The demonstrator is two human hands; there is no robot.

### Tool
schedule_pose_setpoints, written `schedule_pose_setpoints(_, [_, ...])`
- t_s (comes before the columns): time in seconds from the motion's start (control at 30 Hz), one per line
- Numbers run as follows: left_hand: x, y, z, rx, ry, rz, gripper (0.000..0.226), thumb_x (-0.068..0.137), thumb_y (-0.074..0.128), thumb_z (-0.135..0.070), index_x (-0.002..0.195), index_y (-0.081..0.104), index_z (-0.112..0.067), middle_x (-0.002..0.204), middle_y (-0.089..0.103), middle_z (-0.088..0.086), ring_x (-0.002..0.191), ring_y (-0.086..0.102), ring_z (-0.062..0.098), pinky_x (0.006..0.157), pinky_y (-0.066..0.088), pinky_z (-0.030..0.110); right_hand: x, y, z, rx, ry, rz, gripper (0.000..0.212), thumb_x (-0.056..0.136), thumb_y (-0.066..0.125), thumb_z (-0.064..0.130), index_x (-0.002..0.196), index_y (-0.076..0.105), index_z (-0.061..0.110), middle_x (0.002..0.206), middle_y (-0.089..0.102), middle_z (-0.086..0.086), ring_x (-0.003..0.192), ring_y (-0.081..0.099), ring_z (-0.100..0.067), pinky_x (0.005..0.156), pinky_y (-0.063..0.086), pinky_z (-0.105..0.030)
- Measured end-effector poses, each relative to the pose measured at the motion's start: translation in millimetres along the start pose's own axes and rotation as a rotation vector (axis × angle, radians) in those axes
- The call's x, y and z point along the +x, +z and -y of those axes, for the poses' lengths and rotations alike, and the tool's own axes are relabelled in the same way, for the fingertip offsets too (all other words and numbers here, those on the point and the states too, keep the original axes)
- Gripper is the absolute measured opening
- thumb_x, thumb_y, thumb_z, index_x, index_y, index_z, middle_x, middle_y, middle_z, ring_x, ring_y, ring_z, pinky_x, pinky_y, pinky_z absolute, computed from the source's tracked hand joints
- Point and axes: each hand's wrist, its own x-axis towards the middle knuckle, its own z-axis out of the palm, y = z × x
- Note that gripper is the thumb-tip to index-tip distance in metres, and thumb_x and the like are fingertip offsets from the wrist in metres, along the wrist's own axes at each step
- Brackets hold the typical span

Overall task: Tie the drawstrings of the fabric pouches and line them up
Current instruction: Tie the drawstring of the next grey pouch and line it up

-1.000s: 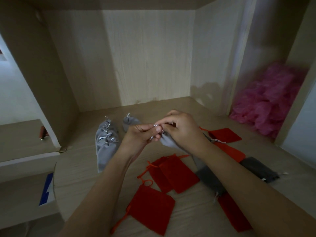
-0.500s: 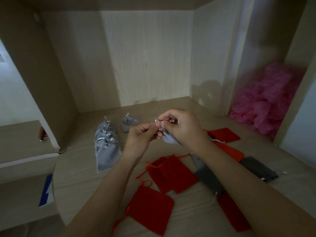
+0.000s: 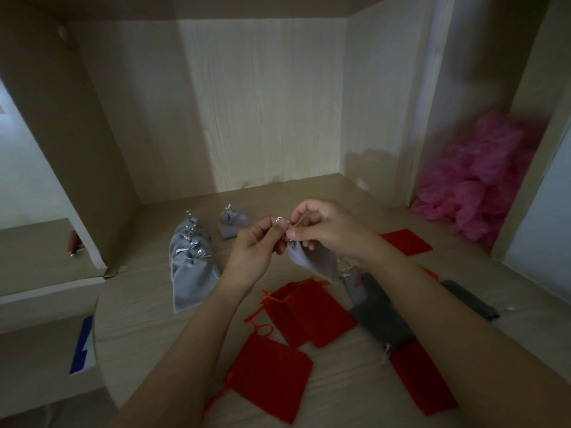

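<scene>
Nearest you, below the held grey pouch (image 3: pixel 315 261), at least 5 flat red pouches (image 3: pixel 272 378) and 2 dark grey pouches (image 3: pixel 383 319) lie on the surface (image 3: pixel 139 304). Your left hand (image 3: pixel 256 245) and right hand (image 3: pixel 330 233) both pinch the silver drawstring (image 3: pixel 279 220) at its gathered neck, so it hangs above the surface. Left of it lies an overlapping row of tied grey pouches (image 3: pixel 191 267), with 1 tied pouch (image 3: pixel 231 225) beyond. Far right, a side compartment (image 3: pixel 463 72) holds a pink heap (image 3: pixel 482 180).

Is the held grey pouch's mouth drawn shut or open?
Drawn shut: the grey pouch narrows to a gathered neck where left hand and right hand pinch its drawstring. Knot finished: cannot tell.
</scene>
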Motion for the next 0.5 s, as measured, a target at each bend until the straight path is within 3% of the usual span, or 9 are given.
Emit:
schedule_pose_setpoints(0.13, [-2, 1, -2, 0.021, 0.032, 0.061, 0.031, 0.091, 0.047, -0.026, 0.072, 0.058, -0.004, 0.054, 0.049, -0.004, 0.055, 0.042, 0.009, 0.057, 0.036, 0.019, -3, -6, 1, 0.064, 0.025, 0.089, 0.015, 0.082, 0.067, -0.001, 0.080, 0.056, 0.009, 0.074, 0.066, -0.008, 0.055, 0.053, -0.008, 0.052, 0.043, -0.017])
schedule_pose_setpoints(0.23, [-2, 1, -2, 0.004, 0.006, 0.050, 0.032, 0.095, 0.046, -0.020, 0.072, 0.056, 0.000, 0.053, 0.048, -0.002, 0.054, 0.040, 0.011, 0.056, 0.034, 0.023, -3, -5, -1, 0.088, 0.024, 0.102, 0.012, 0.083, 0.066, 0.002, 0.079, 0.057, 0.009, 0.078, 0.067, -0.009, 0.069, 0.058, -0.016, 0.062, 0.045, -0.022])
schedule_pose_setpoints(0.4, [-2, 7, -3, -0.052, -0.011, -0.060, 0.031, 0.096, 0.049, -0.016, 0.069, 0.055, -0.003, 0.050, 0.049, -0.003, 0.049, 0.042, 0.008, 0.053, 0.035, 0.020, 0, 0, -6, 0.028, -0.041, 0.002, 0.010, 0.083, 0.068, 0.006, 0.079, 0.059, 0.008, 0.078, 0.072, -0.008, 0.073, 0.066, -0.015, 0.073, 0.052, -0.032])
schedule_pose_setpoints(0.5, [-1, 6, -3, -0.059, -0.012, -0.110, 0.029, 0.093, 0.053, -0.012, 0.067, 0.059, -0.003, 0.049, 0.051, -0.001, 0.048, 0.043, 0.008, 0.052, 0.036, 0.019, 2, 4, -8, -0.090, -0.093, -0.077, 0.013, 0.082, 0.069, 0.008, 0.075, 0.058, 0.012, 0.076, 0.071, -0.005, 0.073, 0.068, -0.012, 0.072, 0.052, -0.028])
